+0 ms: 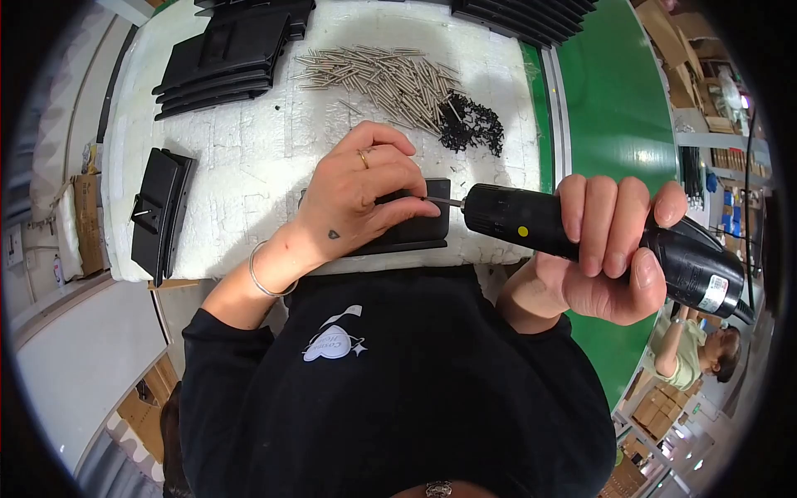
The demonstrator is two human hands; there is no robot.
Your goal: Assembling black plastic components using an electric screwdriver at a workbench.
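Note:
My right hand (pixel 610 236) grips a black electric screwdriver (pixel 510 217) with a yellow dot on its side. The tool lies nearly level, its metal bit pointing left. My left hand (pixel 357 187), with a ring and a bracelet, is over a black plate-like part (pixel 432 232) at the near edge of the work surface. Its thumb and forefinger are pinched together at the bit's tip; whatever is between them is too small to make out. The hand hides much of the black part.
White padding (pixel 241 158) covers the table. Beyond my hands lie a heap of thin metal rods (pixel 390 79) and a pile of small black screws (pixel 473 124). Black parts are stacked far left (pixel 220 66), far right (pixel 527 21) and at left (pixel 162 212). A person (pixel 693 353) is at right.

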